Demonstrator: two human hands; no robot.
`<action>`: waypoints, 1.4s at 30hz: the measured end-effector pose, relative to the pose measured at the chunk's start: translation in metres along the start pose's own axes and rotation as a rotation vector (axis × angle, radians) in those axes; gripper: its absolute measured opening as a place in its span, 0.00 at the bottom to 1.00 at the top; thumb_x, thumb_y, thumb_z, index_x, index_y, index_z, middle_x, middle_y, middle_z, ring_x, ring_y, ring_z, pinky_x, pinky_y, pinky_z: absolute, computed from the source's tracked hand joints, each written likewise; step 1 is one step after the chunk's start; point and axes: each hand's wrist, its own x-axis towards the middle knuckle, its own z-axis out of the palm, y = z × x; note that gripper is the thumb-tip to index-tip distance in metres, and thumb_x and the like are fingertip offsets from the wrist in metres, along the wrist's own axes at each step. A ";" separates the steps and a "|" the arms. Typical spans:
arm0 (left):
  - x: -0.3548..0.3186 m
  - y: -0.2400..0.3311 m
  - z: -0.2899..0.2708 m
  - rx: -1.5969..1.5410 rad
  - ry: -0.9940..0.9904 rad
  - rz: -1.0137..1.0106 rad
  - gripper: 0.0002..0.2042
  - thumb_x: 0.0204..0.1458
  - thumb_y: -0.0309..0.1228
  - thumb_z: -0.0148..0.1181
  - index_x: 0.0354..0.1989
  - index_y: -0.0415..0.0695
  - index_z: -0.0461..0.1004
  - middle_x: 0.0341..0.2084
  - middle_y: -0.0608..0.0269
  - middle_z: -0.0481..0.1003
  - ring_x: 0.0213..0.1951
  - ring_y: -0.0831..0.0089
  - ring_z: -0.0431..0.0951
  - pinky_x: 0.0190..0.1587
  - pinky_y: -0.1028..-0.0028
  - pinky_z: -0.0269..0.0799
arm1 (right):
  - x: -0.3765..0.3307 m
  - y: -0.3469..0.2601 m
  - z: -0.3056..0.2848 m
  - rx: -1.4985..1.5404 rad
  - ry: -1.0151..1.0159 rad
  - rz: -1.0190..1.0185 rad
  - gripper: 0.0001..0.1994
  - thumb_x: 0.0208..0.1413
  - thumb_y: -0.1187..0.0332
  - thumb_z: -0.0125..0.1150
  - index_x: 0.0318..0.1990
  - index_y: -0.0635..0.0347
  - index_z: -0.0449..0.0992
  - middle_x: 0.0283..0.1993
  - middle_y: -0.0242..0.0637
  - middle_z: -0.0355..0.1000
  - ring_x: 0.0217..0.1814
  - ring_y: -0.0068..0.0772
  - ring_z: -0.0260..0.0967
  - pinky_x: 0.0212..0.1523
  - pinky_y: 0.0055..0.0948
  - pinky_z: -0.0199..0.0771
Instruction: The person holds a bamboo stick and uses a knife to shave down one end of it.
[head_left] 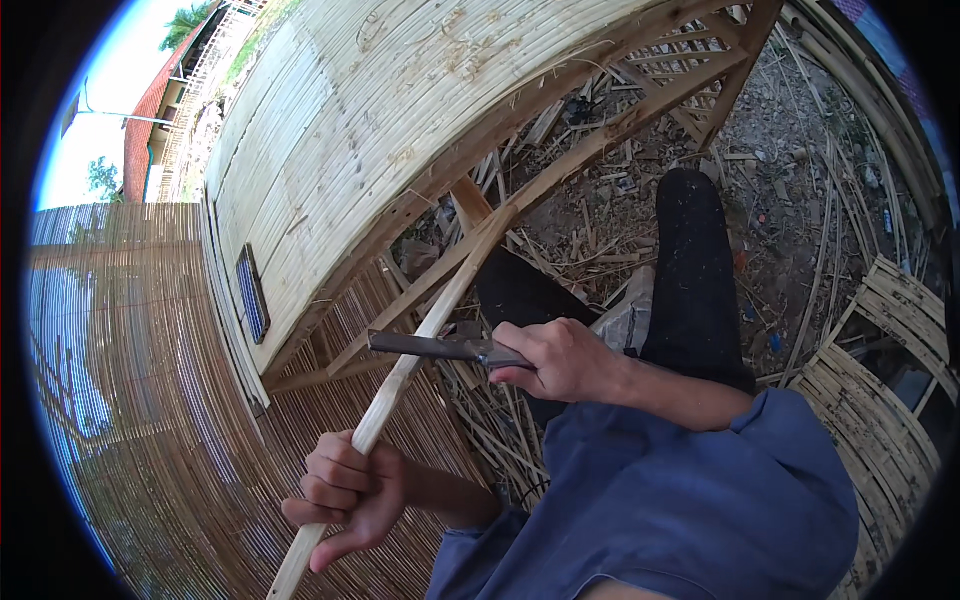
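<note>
In the head view, the person's left hand (345, 492) is wrapped around the lower part of a long, pale, slender bamboo strip (400, 375), fingers curled shut on it. The strip runs slantwise from the bottom edge of the picture, through that fist, up and to the right toward the wooden frame ahead.

The right hand (562, 358) is clenched on the handle of a flat, dark grey metal knife (435, 347). The blade points left and lies across the bamboo strip, touching it above the left hand, roughly at the middle of the strip's visible length. Both forearms come out of rolled blue sleeves (680, 500) at the lower right.

Past the right hand, the person's legs in black trousers (690, 270) stretch out over bare dirt ground (790, 190) littered with bamboo offcuts and shavings.

To the upper left stands a large panel of pale split bamboo slats (380, 110), fixed on a frame of light brown wooden beams (600, 135) that run slantwise behind the strip. A small dark rectangular object (252, 293) sits at the panel's lower left edge. Below and left lies a wide mat of fine brown bamboo slats (150, 400). At the right edge, more woven bamboo slat pieces (880, 360) lie on the ground. A red-roofed building (150, 110) shows far off at the upper left.
</note>
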 end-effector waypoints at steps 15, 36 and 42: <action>0.004 -0.008 0.009 0.068 -0.018 -0.022 0.26 0.48 0.61 0.39 0.16 0.50 0.51 0.03 0.76 0.49 0.05 0.88 0.45 0.09 0.85 0.39 | 0.009 0.043 0.013 -0.006 0.108 0.114 0.19 0.54 0.52 0.48 0.31 0.62 0.61 0.18 0.48 0.68 0.24 0.53 0.69 0.21 0.44 0.69; 0.006 -0.002 0.005 0.061 0.014 -0.025 0.26 0.49 0.60 0.41 0.16 0.49 0.51 0.03 0.75 0.51 0.04 0.88 0.46 0.07 0.87 0.41 | 0.002 0.006 -0.020 0.185 -0.106 0.214 0.20 0.55 0.54 0.46 0.39 0.66 0.61 0.22 0.48 0.69 0.28 0.49 0.70 0.29 0.40 0.68; 0.006 -0.002 0.003 0.026 -0.039 -0.033 0.27 0.48 0.60 0.41 0.15 0.49 0.51 0.02 0.75 0.51 0.03 0.89 0.48 0.06 0.88 0.43 | 0.011 -0.013 -0.011 0.156 -0.018 0.037 0.21 0.55 0.48 0.44 0.34 0.62 0.62 0.13 0.37 0.62 0.17 0.43 0.66 0.21 0.36 0.65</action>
